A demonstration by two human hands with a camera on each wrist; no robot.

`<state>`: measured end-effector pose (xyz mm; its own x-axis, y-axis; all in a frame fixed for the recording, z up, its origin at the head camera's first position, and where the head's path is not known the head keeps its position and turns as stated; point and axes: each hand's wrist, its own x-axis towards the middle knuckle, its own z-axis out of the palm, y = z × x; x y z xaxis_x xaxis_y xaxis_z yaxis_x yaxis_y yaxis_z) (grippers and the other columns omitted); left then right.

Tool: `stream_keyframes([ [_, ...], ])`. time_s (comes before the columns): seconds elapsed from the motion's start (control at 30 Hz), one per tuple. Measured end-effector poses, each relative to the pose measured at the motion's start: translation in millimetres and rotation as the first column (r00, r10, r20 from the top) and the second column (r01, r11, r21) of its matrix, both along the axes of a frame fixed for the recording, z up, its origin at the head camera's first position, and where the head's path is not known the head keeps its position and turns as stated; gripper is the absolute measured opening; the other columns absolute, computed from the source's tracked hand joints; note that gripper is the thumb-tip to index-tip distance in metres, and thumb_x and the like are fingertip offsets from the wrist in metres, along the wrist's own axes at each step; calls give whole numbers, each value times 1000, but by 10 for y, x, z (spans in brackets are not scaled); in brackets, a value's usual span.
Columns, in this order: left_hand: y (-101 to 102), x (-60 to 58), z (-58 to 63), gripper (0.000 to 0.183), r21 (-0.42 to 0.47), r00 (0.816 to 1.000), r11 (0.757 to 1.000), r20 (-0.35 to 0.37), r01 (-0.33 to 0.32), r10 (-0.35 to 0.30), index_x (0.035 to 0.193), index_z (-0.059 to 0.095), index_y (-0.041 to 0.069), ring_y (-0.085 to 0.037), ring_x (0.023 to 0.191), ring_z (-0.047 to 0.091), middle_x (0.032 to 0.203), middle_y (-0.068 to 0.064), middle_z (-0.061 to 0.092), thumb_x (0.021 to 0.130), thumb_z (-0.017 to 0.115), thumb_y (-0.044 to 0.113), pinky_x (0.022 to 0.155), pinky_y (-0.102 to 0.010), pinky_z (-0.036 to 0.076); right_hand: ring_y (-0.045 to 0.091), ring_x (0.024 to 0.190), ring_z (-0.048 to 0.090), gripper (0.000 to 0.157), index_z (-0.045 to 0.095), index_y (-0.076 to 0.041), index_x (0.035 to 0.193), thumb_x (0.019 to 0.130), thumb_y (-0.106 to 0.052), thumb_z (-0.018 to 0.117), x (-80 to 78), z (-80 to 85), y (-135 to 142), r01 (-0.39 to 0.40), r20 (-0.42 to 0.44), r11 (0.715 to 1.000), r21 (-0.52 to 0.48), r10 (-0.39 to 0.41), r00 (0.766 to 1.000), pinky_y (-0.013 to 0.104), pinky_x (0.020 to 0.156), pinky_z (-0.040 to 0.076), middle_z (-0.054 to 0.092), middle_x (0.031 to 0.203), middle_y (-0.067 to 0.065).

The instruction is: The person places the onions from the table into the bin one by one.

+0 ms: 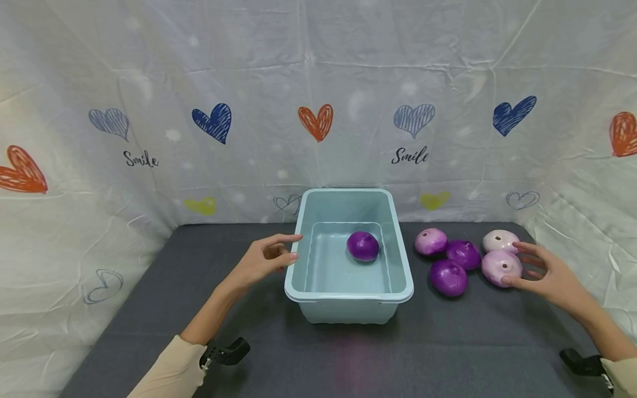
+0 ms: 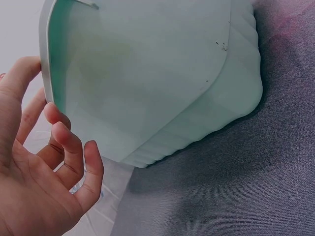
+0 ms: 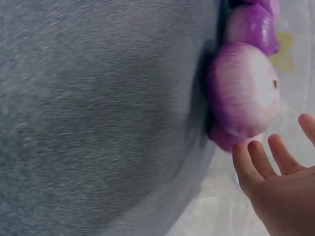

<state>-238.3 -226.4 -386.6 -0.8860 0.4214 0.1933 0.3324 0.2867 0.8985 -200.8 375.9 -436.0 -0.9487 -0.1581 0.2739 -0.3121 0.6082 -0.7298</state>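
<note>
A pale blue plastic bin [image 1: 343, 297] stands at the middle of the table, with a dark purple onion [image 1: 363, 246] inside. My left hand [image 1: 264, 258] is at its left side, fingertips right at the rim [image 2: 45, 69] and the other fingers loosely bent. Right of the bin lies a cluster of onions. My right hand [image 1: 552, 276] reaches around the right side of a pale purple onion [image 1: 501, 268], its fingers spread and thumb near the front. In the right wrist view, the fingers [image 3: 251, 164] are spread beside this onion [image 3: 243, 91]. A whitish onion [image 1: 499, 241] lies just behind it.
Left of these two lie two dark purple onions, one in front [image 1: 448, 277] and one behind [image 1: 464, 254], and a pinkish onion [image 1: 431, 241]. A dark grey cloth [image 1: 239, 365] covers the table. Behind it hangs a white curtain [image 1: 358, 44] printed with hearts.
</note>
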Motion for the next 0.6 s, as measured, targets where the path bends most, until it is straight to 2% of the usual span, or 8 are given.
stream_keyframes([
  [0.07,-2,-4,-8,44,3,1000,1000,-1,1,-1,143,60,10,-25,70,57,87,-15,63,100,69,14,66,-34,49,49,123,49,81,40,9,148,84,-9,85,-9,-27,13,0,21,1000,3,0,1000,8,83,43,44,142,28],
  [0.1,-2,-3,-10,44,1,1000,1000,0,-1,1,143,60,10,-25,70,56,87,-15,63,100,68,14,66,-34,50,50,122,49,81,40,8,148,84,-9,86,-12,-40,18,1,30,1000,5,-1,1000,9,82,44,44,142,28],
  [0.2,0,7,-12,44,-9,1000,1000,4,-11,11,143,60,12,-30,71,56,89,-15,63,100,68,16,67,-35,51,20,119,56,81,41,7,148,84,-10,86,-34,-88,22,0,45,1000,1,0,999,10,80,46,44,143,29],
  [0.3,4,19,-5,44,-18,1000,1000,7,-21,21,144,60,13,-36,72,55,90,-14,64,101,68,17,68,-36,51,-8,107,49,81,43,6,147,82,-11,87,-59,-112,11,-2,40,1000,10,2,999,13,77,49,46,141,29],
  [0.4,5,27,-2,44,-21,1000,1000,2,-21,21,144,60,12,-44,74,54,90,-14,64,101,68,16,68,-36,51,-10,102,50,80,44,6,146,81,-10,88,-98,-138,11,-19,24,999,37,18,1000,16,74,49,48,138,30],
  [0.6,0,24,-9,44,-12,1000,1000,0,-11,11,144,60,11,-44,75,54,89,-14,64,101,67,16,67,-36,51,-1,94,60,75,48,7,139,76,-1,89,-152,-205,12,-73,-23,997,16,74,997,19,69,48,52,128,29],
])
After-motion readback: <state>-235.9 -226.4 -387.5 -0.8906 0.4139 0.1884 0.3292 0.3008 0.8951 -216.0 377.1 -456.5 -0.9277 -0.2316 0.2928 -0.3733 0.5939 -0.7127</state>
